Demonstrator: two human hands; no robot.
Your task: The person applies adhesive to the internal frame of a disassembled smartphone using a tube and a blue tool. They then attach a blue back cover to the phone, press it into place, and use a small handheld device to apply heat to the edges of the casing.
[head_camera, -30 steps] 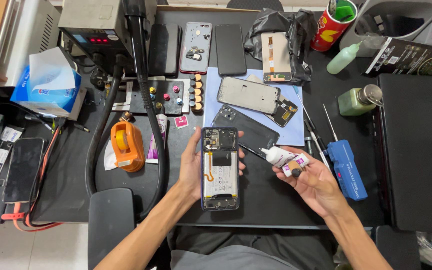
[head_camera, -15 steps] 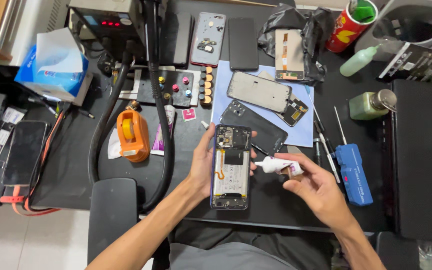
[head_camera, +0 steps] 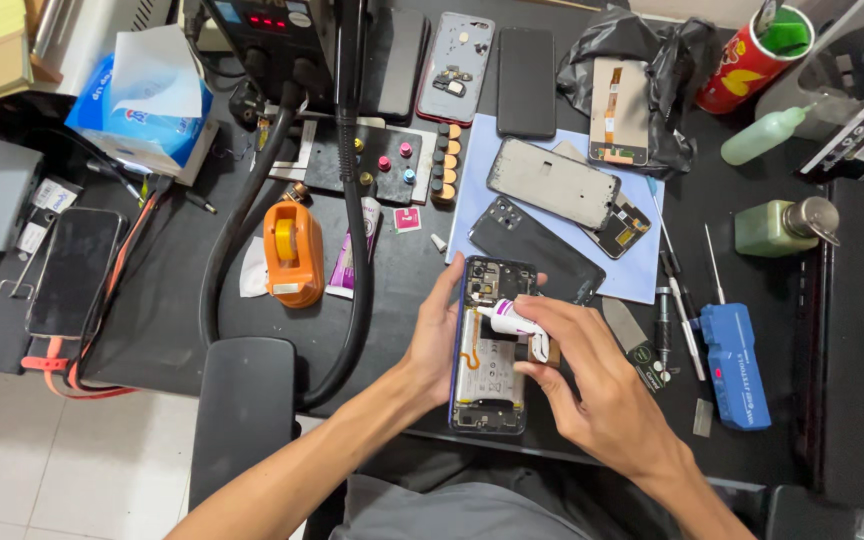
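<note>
Left hand: our left hand [head_camera: 439,335] wraps the left long edge of the opened smartphone with its back cover off and pale battery showing [head_camera: 489,350], fingers curled around the frame, thumb side pressing it flat to the black work mat [head_camera: 172,320]; it is closed on the phone so the body cannot slide.
Right hand: our right hand [head_camera: 592,385] pinches a small white tube with a purple label [head_camera: 512,320] between thumb and fingers, firmly closed on it, nozzle tilted toward the upper left part of the open phone, just below the camera area.
Phone position: it lies upright before us at the near edge of the mat, close to the body, where both hands reach it easily.
Spare parts: a dark back cover [head_camera: 532,250] and a grey phone frame [head_camera: 552,183] lie on the light blue sheet [head_camera: 472,180], set aside just beyond the phone.
Tools: a blue screwdriver case [head_camera: 735,365] and thin metal drivers [head_camera: 674,290] sit to the right, near the working hand.
Left side: an orange tape dispenser [head_camera: 293,252] and thick black hoses [head_camera: 352,230] stand well apart from the phone.
</note>
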